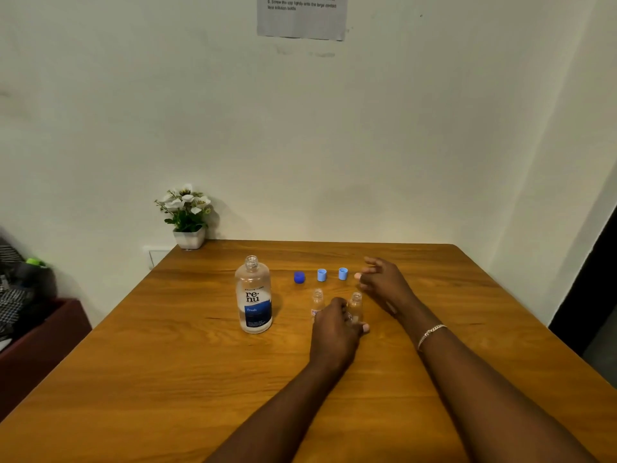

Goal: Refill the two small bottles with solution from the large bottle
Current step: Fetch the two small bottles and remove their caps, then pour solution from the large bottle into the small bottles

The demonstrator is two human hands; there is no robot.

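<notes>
The left hand curls round the bottom of the right small bottle, with the thumb on the bottle's right side. The left small bottle stands just beside that hand on its other side (I cannot tell if they touch). Both small bottles stand up straight with no caps on.

The right hand hangs over the surface, a little behind the small bottles. Its fingers are loosely spread and hold nothing, and it has a bracelet on the wrist. Its fingertips are just beside the right light blue cap.

Going left in the same row sit the middle light blue cap and the dark blue cap, each a bit apart. The large bottle stands open, left of the caps and near the left small bottle.

A flower pot sits at the far left corner, by the wall. A dark red cabinet stands past the left edge. Wide bare wood lies near the person and off to the right.
</notes>
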